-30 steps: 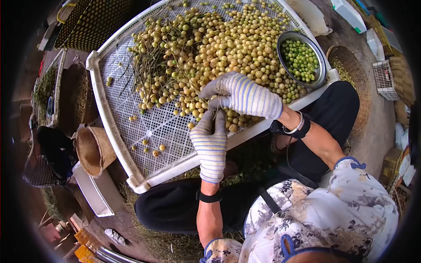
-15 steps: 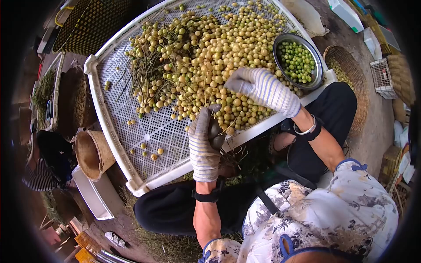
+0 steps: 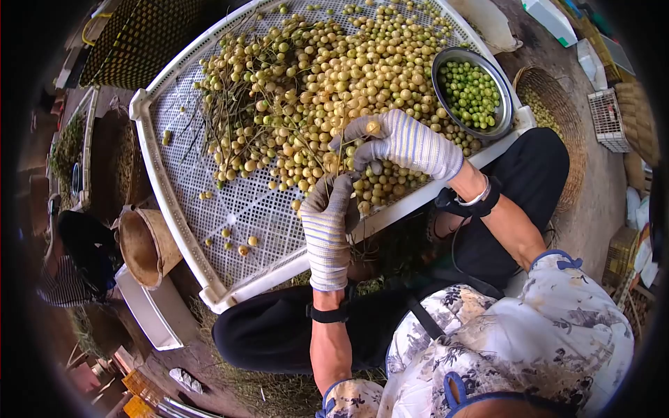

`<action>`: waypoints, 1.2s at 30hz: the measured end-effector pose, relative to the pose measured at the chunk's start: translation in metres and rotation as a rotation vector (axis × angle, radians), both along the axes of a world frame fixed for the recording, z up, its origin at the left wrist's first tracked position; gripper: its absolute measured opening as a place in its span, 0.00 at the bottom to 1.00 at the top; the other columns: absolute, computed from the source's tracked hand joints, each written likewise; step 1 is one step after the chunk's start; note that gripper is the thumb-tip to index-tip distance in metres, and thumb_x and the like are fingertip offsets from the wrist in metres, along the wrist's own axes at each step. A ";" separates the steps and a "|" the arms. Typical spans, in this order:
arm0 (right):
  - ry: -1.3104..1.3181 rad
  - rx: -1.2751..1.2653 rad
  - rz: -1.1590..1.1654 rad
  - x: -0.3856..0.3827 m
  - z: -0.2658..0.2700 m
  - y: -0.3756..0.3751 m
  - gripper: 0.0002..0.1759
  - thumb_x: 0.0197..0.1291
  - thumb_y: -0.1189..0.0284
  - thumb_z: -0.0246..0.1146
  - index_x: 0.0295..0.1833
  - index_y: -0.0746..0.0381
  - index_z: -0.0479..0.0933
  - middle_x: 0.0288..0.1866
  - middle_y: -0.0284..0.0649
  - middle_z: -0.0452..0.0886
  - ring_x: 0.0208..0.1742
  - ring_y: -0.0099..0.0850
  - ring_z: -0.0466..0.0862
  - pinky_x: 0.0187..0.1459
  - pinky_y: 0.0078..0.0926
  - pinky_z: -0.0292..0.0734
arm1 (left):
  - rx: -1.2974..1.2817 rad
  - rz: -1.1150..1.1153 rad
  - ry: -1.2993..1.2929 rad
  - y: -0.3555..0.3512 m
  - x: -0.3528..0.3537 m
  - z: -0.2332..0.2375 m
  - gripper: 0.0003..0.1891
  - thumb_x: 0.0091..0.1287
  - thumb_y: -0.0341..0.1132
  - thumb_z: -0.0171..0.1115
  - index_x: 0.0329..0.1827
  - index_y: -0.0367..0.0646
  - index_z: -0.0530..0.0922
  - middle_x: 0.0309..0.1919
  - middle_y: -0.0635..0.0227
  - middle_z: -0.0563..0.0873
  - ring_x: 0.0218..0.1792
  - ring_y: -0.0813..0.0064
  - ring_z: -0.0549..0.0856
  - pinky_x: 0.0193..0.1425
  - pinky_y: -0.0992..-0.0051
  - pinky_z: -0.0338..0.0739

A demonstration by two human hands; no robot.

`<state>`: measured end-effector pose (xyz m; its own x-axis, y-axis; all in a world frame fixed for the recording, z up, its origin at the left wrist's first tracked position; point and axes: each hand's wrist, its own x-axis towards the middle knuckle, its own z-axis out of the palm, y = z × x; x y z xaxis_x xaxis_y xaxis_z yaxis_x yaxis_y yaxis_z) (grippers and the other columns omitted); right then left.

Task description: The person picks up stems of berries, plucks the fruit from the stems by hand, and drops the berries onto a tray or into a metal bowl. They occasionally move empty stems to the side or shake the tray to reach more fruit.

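Note:
My left hand (image 3: pixel 325 226), in a striped knit glove with grey fingertips, pinches a thin fruit twig (image 3: pixel 341 143) that stands up between finger and thumb. My right hand (image 3: pixel 411 146), gloved alike, is curled close above it, fingers bent around the twig's side; what its fingertips grip is hidden. A round yellow fruit (image 3: pixel 373 127) shows against the right glove's fingers. Both hands are over the near edge of a white mesh tray (image 3: pixel 178 164), which bears a heap of small yellow-green round fruits (image 3: pixel 362 76) and bare brown twigs (image 3: pixel 216 118).
A metal bowl (image 3: pixel 437 83) of greener fruits sits at the tray's right corner. Right of it stands a wicker basket (image 3: pixel 557 157) with fruit. On the left are a tan bucket (image 3: pixel 150 247), a white bin (image 3: pixel 157 310) and a dark woven basket (image 3: pixel 132 42). Another person's striped sleeve (image 3: pixel 66 279) shows.
My right hand has moved left and slightly down to the twig, and its fingers have curled in. My left hand stays nearly in place, still pinching the twig.

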<state>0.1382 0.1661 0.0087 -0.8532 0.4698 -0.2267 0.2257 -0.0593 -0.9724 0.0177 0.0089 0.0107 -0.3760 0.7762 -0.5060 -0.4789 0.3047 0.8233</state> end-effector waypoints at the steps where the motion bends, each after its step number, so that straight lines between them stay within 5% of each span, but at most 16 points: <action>1: -0.010 0.006 0.007 0.000 -0.001 0.000 0.16 0.67 0.73 0.60 0.60 0.63 0.79 0.31 0.35 0.85 0.27 0.19 0.80 0.34 0.19 0.77 | 0.008 0.019 0.078 0.002 0.002 -0.002 0.11 0.72 0.37 0.62 0.47 0.38 0.83 0.21 0.79 0.75 0.21 0.90 0.69 0.23 0.88 0.58; 4: -0.001 0.119 0.071 0.000 0.004 -0.004 0.17 0.71 0.70 0.59 0.61 0.64 0.77 0.30 0.37 0.86 0.29 0.21 0.84 0.33 0.20 0.79 | -0.001 0.118 -0.004 0.007 0.001 -0.001 0.11 0.71 0.37 0.62 0.46 0.39 0.82 0.23 0.80 0.76 0.21 0.91 0.69 0.23 0.88 0.57; 12: 0.352 -0.451 -0.161 -0.003 -0.033 -0.012 0.18 0.73 0.64 0.58 0.58 0.67 0.76 0.44 0.37 0.82 0.41 0.26 0.84 0.38 0.25 0.84 | 0.066 0.206 -0.089 0.004 -0.003 -0.003 0.07 0.71 0.38 0.62 0.40 0.45 0.81 0.18 0.85 0.66 0.16 0.92 0.58 0.19 0.84 0.48; 16: 0.213 -0.183 -0.073 -0.005 -0.018 -0.016 0.21 0.69 0.62 0.63 0.58 0.67 0.76 0.44 0.37 0.83 0.45 0.21 0.82 0.46 0.21 0.80 | -0.005 0.205 -0.006 0.007 0.002 0.002 0.08 0.71 0.38 0.63 0.33 0.47 0.78 0.17 0.85 0.65 0.15 0.92 0.58 0.18 0.85 0.47; 19: 0.124 -0.171 -0.058 -0.009 -0.017 -0.020 0.19 0.67 0.64 0.65 0.55 0.68 0.77 0.39 0.35 0.83 0.36 0.21 0.82 0.41 0.19 0.80 | -0.030 0.204 0.026 0.008 0.005 0.004 0.08 0.70 0.38 0.63 0.33 0.47 0.77 0.17 0.85 0.65 0.15 0.92 0.57 0.18 0.85 0.47; 22: 0.353 -0.497 -0.256 -0.005 -0.029 -0.015 0.17 0.67 0.66 0.65 0.54 0.67 0.78 0.36 0.34 0.83 0.31 0.19 0.81 0.35 0.18 0.78 | -0.010 0.177 -0.009 0.005 0.001 0.005 0.07 0.70 0.38 0.64 0.36 0.45 0.80 0.17 0.85 0.65 0.14 0.92 0.57 0.18 0.84 0.47; 25: 0.058 -0.208 -0.228 0.002 -0.007 -0.002 0.17 0.65 0.64 0.67 0.50 0.67 0.80 0.35 0.35 0.84 0.34 0.21 0.82 0.36 0.19 0.79 | -0.038 0.197 0.064 0.004 0.000 0.005 0.10 0.66 0.39 0.69 0.37 0.41 0.85 0.19 0.83 0.75 0.17 0.92 0.66 0.21 0.86 0.54; 29: 0.079 0.333 -0.052 -0.010 -0.018 -0.017 0.16 0.60 0.63 0.70 0.48 0.63 0.83 0.39 0.40 0.87 0.38 0.28 0.84 0.46 0.29 0.79 | -0.001 0.156 0.362 0.007 0.010 -0.010 0.10 0.67 0.32 0.67 0.45 0.35 0.86 0.28 0.78 0.84 0.27 0.91 0.76 0.32 0.87 0.68; 30: 0.008 0.276 -0.026 -0.011 -0.013 -0.017 0.16 0.62 0.63 0.69 0.48 0.64 0.83 0.36 0.39 0.86 0.34 0.26 0.82 0.42 0.28 0.78 | -0.031 0.130 0.347 0.006 0.008 -0.007 0.11 0.67 0.30 0.67 0.48 0.33 0.85 0.32 0.75 0.86 0.33 0.89 0.78 0.38 0.87 0.71; 33: 0.028 -0.117 -0.043 -0.006 -0.012 -0.015 0.16 0.66 0.63 0.66 0.48 0.65 0.81 0.28 0.36 0.82 0.27 0.22 0.77 0.33 0.22 0.74 | -0.030 0.110 0.284 0.004 0.006 -0.004 0.10 0.67 0.36 0.68 0.43 0.37 0.86 0.21 0.83 0.76 0.19 0.93 0.64 0.22 0.86 0.54; 36: 0.130 -0.322 -0.131 0.002 -0.014 -0.004 0.16 0.70 0.64 0.61 0.49 0.67 0.79 0.25 0.30 0.76 0.24 0.17 0.73 0.27 0.14 0.68 | -0.015 0.101 0.009 0.001 -0.002 0.008 0.09 0.68 0.35 0.66 0.43 0.38 0.84 0.17 0.85 0.67 0.15 0.93 0.60 0.19 0.85 0.49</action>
